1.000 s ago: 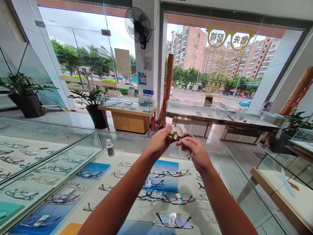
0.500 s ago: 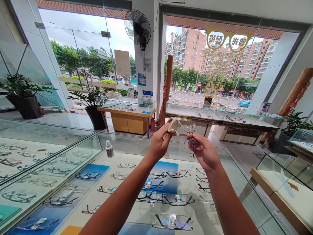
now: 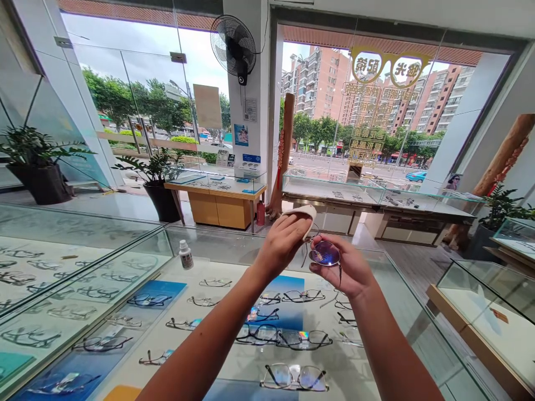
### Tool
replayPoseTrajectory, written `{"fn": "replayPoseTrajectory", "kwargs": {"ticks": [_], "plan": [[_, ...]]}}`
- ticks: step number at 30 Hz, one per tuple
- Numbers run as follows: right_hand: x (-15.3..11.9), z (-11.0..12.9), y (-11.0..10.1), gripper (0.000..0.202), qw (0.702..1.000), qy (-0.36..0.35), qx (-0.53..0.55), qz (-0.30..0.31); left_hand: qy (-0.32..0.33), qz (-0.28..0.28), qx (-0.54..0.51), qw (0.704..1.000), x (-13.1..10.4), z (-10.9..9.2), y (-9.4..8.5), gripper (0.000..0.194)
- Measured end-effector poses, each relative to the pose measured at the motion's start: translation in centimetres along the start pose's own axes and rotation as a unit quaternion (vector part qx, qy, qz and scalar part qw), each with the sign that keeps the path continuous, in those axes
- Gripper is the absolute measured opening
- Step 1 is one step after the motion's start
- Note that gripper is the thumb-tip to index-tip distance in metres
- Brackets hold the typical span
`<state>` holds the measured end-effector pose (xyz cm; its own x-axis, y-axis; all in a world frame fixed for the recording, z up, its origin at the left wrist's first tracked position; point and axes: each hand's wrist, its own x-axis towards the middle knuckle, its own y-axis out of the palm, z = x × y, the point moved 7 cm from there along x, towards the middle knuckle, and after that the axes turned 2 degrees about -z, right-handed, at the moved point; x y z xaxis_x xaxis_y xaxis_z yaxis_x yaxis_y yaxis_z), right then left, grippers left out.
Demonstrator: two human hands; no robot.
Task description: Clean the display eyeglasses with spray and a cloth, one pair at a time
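A pair of thin-rimmed eyeglasses point(image 3: 325, 254) is held above the glass display case by my right hand point(image 3: 351, 267), its fingers closed around one lens. That lens shows a purple-blue reflection. My left hand point(image 3: 285, 240) is closed on a pale cleaning cloth point(image 3: 307, 213) at the far end of the glasses. Cloth and fingers cover most of the other lens; whether they press on it I cannot tell. A small white bottle point(image 3: 186, 256) with a dark label stands upright on the case, left of my hands.
Under my arms the glass display case point(image 3: 225, 356) holds several rows of eyeglasses point(image 3: 296, 377). More glass cases stand at the left, the right point(image 3: 485, 312) and along the windows. Potted plants point(image 3: 161, 189), a fire extinguisher point(image 3: 261, 213) and a wall fan point(image 3: 234, 50) are farther off.
My left hand has moved right and turned over, bringing the cloth to the glasses. The glasses have tilted in my right hand, and the near lens now reflects purple-blue.
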<state>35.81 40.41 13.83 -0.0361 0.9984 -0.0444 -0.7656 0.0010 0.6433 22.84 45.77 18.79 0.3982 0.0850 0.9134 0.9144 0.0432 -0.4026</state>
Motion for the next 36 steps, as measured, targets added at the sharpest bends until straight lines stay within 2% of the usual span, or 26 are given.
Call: {"fn": "replayPoseTrajectory", "kwargs": {"ticks": [3,6,9,11,13,15,19,23,31,34,36], "plan": [[-0.1,-0.4,0.6,0.017,0.999,0.019,0.008,0.039,-0.016,0.012,-0.027,0.999,-0.1,0.0,0.2,0.034],[-0.4,-0.2,1.0,0.023,0.998,0.000,-0.033,0.049,-0.044,0.006,-0.064,0.997,-0.3,-0.1,0.1,0.032],[-0.8,1.5,0.4,0.028,0.986,-0.092,-0.139,0.008,-0.128,-0.026,-0.103,0.986,-0.4,0.6,-0.5,0.026],[-1.2,3.2,-0.3,0.026,0.957,-0.192,-0.211,-0.052,-0.205,-0.036,-0.152,0.966,-0.5,1.2,-0.6,0.022],[-1.7,4.5,-0.7,0.021,0.920,-0.276,-0.259,-0.097,-0.265,-0.020,-0.232,0.936,-0.6,1.4,-0.1,0.025],[-1.7,4.7,-0.5,0.020,0.901,-0.312,-0.286,-0.098,-0.300,0.017,-0.310,0.902,-0.5,1.0,0.6,0.031],[-0.9,3.6,0.2,0.021,0.917,-0.294,-0.265,-0.043,-0.326,0.094,-0.391,0.856,-0.4,-0.4,1.7,0.037],[0.0,2.5,0.2,0.023,0.955,-0.241,-0.169,-0.018,-0.352,0.121,-0.429,0.823,-0.6,-1.1,2.3,0.041],[1.1,1.3,-0.2,0.030,0.981,-0.181,-0.075,-0.010,-0.375,0.134,-0.509,0.763,-0.3,-1.7,2.9,0.050],[1.1,1.1,0.0,0.028,0.982,-0.175,-0.064,-0.003,-0.379,0.122,-0.525,0.753,-0.5,-1.7,3.3,0.050],[1.0,1.1,0.2,0.026,0.983,-0.172,-0.065,0.004,-0.390,0.097,-0.517,0.756,-0.9,-1.4,3.6,0.051]]}}
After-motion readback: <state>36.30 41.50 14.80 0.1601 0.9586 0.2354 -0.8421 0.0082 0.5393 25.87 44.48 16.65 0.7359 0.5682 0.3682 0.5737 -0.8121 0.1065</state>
